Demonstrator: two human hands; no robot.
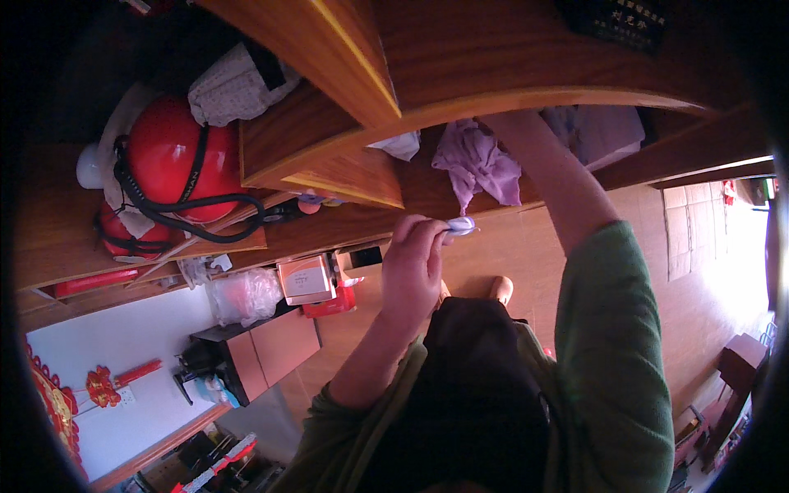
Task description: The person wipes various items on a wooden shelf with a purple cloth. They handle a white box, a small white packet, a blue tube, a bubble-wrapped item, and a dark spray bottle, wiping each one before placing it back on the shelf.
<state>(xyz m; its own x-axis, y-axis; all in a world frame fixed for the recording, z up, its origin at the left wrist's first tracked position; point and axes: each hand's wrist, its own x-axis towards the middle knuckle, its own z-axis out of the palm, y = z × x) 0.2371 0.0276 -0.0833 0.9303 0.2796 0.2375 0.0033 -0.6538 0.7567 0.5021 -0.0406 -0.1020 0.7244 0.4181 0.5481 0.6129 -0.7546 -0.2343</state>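
My left hand (414, 265) pinches a small white-and-purple object (460, 226) between thumb and fingers, just outside the shelf edge; its exact kind is unclear. Below a curved wooden shelf board (481, 103), my right forearm (558, 172) reaches into a compartment, and the board hides the right hand. A crumpled pink cloth (478, 163) lies beside that forearm and hangs over the compartment's front edge. On the forearm's other side sits a pale purple box-like item (607, 135). A white crumpled item (400, 146) rests further left in the compartment.
Red helmets (179, 154) with black straps fill the left shelf, near a patterned white pouch (231, 86). Lower left are a plastic bag (245, 296), a carton (306, 280) and a pink-fronted cabinet (274, 348). A slanted wooden divider (327, 55) and the shelf board overhang my arms.
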